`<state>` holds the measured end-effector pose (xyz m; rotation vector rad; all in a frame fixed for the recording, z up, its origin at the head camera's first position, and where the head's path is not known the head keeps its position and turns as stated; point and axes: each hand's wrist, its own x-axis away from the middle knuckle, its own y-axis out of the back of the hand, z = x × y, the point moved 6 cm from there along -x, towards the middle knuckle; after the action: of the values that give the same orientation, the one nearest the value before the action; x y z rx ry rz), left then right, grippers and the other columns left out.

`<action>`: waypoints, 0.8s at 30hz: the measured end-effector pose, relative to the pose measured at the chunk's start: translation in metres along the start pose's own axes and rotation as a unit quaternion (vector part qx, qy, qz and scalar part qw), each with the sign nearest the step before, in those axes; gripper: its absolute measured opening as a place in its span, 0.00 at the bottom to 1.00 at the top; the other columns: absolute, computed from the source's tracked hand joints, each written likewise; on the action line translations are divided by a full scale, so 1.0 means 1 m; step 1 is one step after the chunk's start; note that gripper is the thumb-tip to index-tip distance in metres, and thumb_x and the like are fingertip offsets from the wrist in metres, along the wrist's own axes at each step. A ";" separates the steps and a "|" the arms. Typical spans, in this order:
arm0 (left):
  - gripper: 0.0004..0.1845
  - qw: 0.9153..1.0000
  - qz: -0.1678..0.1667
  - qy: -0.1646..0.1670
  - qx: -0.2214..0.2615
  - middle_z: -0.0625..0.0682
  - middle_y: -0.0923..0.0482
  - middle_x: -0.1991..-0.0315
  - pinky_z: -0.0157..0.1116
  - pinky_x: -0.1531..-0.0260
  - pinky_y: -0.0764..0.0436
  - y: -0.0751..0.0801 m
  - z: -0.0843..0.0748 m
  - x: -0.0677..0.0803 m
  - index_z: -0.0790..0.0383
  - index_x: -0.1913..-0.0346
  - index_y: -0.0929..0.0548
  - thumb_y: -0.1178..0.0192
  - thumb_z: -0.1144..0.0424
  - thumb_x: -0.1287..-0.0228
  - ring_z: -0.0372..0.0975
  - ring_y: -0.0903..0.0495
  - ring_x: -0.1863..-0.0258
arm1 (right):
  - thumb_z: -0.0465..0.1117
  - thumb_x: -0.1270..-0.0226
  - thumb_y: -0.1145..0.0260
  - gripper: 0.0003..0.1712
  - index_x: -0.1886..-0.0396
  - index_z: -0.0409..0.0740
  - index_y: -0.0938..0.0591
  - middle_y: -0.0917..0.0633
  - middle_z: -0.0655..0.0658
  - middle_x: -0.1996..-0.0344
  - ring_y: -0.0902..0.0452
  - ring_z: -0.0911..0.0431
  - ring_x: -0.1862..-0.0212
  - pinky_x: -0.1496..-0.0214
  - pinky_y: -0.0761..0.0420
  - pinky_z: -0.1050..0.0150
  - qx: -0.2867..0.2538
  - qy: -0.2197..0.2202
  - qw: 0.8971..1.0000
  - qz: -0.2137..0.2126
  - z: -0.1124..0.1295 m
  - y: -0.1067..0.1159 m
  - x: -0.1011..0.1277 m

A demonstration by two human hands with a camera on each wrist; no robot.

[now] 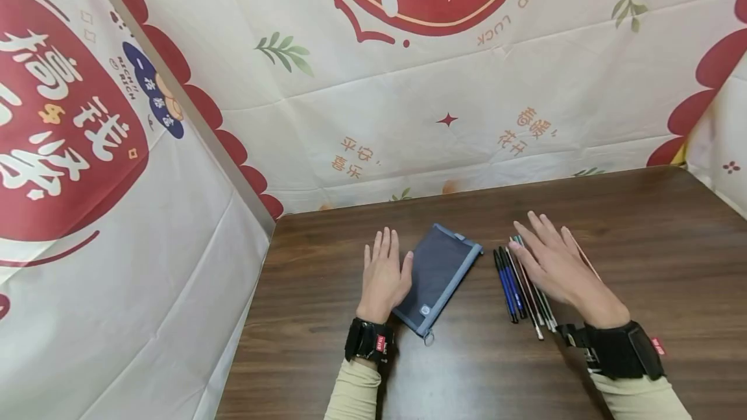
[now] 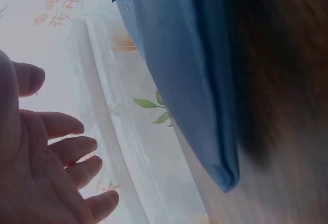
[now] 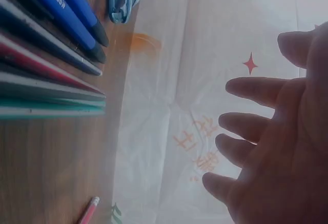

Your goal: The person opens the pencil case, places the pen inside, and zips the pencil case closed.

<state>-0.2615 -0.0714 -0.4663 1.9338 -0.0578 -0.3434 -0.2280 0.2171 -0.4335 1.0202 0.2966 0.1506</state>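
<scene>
Brown wooden table (image 1: 665, 251) stood before printed white cloth (image 1: 373, 105), a blue pouch (image 1: 439, 271) lay near its far edge, left hand (image 1: 384, 277) just beside, right hand (image 1: 557, 268) over pens (image 1: 505, 285) and pencils (image 1: 532, 311), both holding nothing, fingers straight.

Pale yellowish-cream fabric sleeves (image 1: 355, 389), softly wrinkled, cover the forearms behind the bare left hand (image 1: 382, 280) and bare right hand (image 1: 554, 268), and each wrist wears a wide black strapped cuff (image 1: 621, 350) with a small red rectangular tag (image 1: 380, 343) bearing pale markings.

High head, close wrist views
</scene>
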 end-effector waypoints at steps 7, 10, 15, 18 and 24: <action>0.34 1.000 0.010 -0.001 -0.009 0.57 0.51 0.22 0.53 0.27 0.52 -0.002 0.001 0.002 0.62 0.23 0.46 0.62 0.46 0.22 0.47 0.55 0.21 | 0.51 0.18 0.57 0.34 0.25 0.31 0.42 0.49 0.25 0.25 0.63 0.35 0.22 0.26 0.65 0.36 0.009 0.028 0.999 -0.028 0.008 0.002 0.000; 0.34 1.000 0.013 -0.005 -0.008 0.57 0.51 0.22 0.53 0.27 0.51 -0.002 0.000 0.002 0.62 0.23 0.46 0.61 0.46 0.22 0.47 0.55 0.21 | 0.51 0.18 0.57 0.34 0.25 0.31 0.42 0.49 0.25 0.25 0.63 0.35 0.22 0.26 0.65 0.37 0.010 0.028 0.999 -0.030 0.010 0.002 -0.001; 0.34 1.000 0.019 -0.014 -0.004 0.58 0.50 0.22 0.52 0.27 0.50 -0.004 -0.002 0.003 0.63 0.23 0.45 0.60 0.46 0.22 0.47 0.53 0.22 | 0.49 0.18 0.56 0.33 0.26 0.30 0.41 0.47 0.24 0.26 0.60 0.34 0.23 0.26 0.63 0.37 0.013 0.035 0.999 -0.037 0.013 -0.002 -0.002; 0.34 0.999 0.033 -0.020 -0.004 0.57 0.51 0.22 0.51 0.27 0.50 -0.006 -0.004 0.003 0.63 0.23 0.45 0.61 0.45 0.22 0.46 0.53 0.22 | 0.49 0.19 0.55 0.32 0.26 0.30 0.40 0.46 0.24 0.26 0.59 0.34 0.23 0.26 0.61 0.37 0.017 0.041 0.998 -0.042 0.014 -0.004 -0.003; 0.34 0.995 0.077 -0.054 0.023 0.59 0.50 0.22 0.50 0.27 0.48 -0.013 -0.014 0.003 0.64 0.23 0.44 0.60 0.46 0.22 0.50 0.51 0.22 | 0.49 0.19 0.55 0.33 0.24 0.32 0.43 0.46 0.25 0.26 0.58 0.34 0.23 0.27 0.60 0.36 0.017 0.050 0.998 -0.035 0.016 -0.007 -0.007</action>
<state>-0.2565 -0.0544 -0.4745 1.9409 -0.2858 -0.3455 -0.2294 0.1990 -0.4310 1.0357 0.4253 0.1343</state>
